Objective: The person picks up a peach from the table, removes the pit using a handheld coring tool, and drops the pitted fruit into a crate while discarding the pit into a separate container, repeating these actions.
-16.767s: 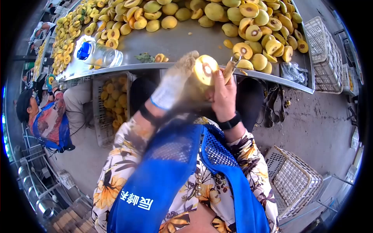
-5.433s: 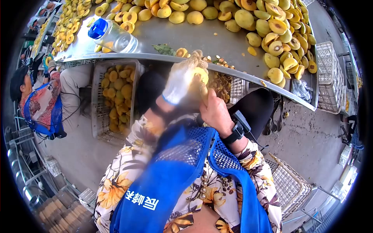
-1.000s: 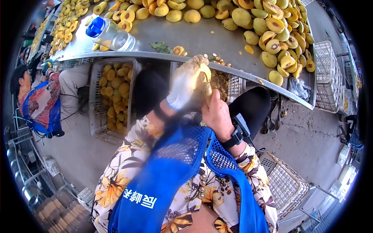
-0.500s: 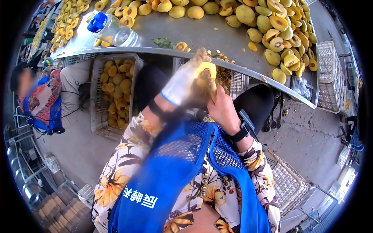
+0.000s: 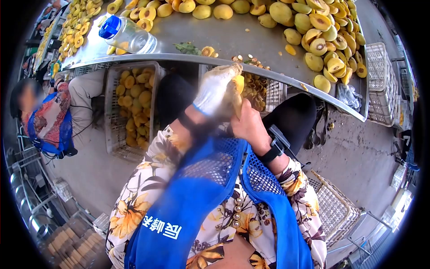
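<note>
My left hand, in a white glove with a soiled fingertip area, is wrapped round a yellow fruit piece in front of the table edge. Bare and closed, my right hand grips the wooden handle of a tool whose working end meets the fruit and is partly hidden. Beneath the hands stands a crate with fruit pieces in it.
Halved yellow fruit is heaped on the metal table, beside a blue-capped bottle. A fruit-filled crate stands at left, near a seated person. Crates are stacked at right.
Both hands have shifted slightly left with the fruit and tool. The fruit is turned, showing less of its yellow face. The seated person at the left has moved a little.
</note>
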A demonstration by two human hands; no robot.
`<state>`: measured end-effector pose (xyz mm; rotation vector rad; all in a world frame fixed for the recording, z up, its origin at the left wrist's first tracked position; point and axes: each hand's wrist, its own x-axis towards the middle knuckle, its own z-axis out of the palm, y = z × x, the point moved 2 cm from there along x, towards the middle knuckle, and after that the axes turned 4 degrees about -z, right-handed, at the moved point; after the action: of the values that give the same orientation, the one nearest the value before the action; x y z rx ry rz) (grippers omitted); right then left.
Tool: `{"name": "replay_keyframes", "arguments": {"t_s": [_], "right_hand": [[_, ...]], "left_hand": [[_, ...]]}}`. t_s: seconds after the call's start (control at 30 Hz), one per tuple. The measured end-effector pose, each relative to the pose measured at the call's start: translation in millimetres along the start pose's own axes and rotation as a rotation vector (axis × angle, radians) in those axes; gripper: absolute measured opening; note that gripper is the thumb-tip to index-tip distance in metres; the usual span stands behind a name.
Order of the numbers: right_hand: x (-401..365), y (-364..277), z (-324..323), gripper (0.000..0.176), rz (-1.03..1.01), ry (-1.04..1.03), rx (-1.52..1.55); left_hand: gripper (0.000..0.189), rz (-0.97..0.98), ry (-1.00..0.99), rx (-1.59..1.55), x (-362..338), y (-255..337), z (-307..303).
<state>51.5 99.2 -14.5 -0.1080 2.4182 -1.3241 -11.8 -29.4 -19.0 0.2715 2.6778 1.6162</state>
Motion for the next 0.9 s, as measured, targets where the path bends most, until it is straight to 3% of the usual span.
{"name": "replay_keyframes", "arguments": {"t_s": [0.07, 0.17, 0.23, 0.3, 0.37, 0.47, 0.57, 0.63, 0.7, 0.77, 0.87, 0.9], "right_hand": [[2.2, 0.5, 0.0, 0.028, 0.000, -0.026, 0.027], [1.7, 2.9, 2.5, 0.027, -0.061, -0.012, -0.032], [2.5, 6.8, 1.9, 0.026, -0.039, -0.044, -0.168], [2.9, 9.5, -3.6, 0.026, -0.090, -0.033, -0.266], [0.0, 10.8, -10.3, 0.025, -0.213, 0.010, -0.327], [2.6, 6.7, -17.4, 0.025, -0.259, 0.031, -0.410], [6.2, 14.0, -0.8, 0.033, -0.133, -0.028, -0.251], [6.6, 9.1, 8.1, 0.038, 0.000, -0.070, -0.103], [2.0, 4.8, 9.8, 0.036, 0.020, -0.043, -0.007], [0.1, -3.2, 5.4, 0.034, 0.089, -0.044, 0.069], [3.0, 6.5, 10.4, 0.035, 0.026, -0.039, 0.063], [4.7, 10.8, 12.0, 0.035, 0.011, -0.050, 0.090]], "left_hand": [[0.024, -0.382, 0.025, -0.305, -1.7, 12.1, 1.0], [0.023, -0.619, 0.104, -0.676, -0.5, 7.3, 4.4], [0.024, -0.418, 0.075, -0.705, -4.6, -34.0, 16.8], [0.024, -0.433, 0.047, -0.854, -4.7, -37.7, 17.8], [0.024, -0.681, 0.027, -1.123, -7.8, -3.9, 9.5], [0.023, -0.579, 0.093, -0.943, -6.7, 6.6, 5.9], [0.023, -0.607, 0.169, -0.845, -3.7, 7.9, 8.7], [0.022, -0.467, 0.153, -0.657, -3.0, 1.3, 8.5], [0.021, -0.480, 0.135, -0.591, -5.7, -4.8, 7.9], [0.020, -0.624, 0.109, -0.655, -4.0, -1.8, 6.6], [0.021, -0.658, 0.107, -0.806, -5.7, 3.4, 5.4], [0.021, -0.574, 0.117, -0.762, -6.5, 0.2, 5.6]]}}
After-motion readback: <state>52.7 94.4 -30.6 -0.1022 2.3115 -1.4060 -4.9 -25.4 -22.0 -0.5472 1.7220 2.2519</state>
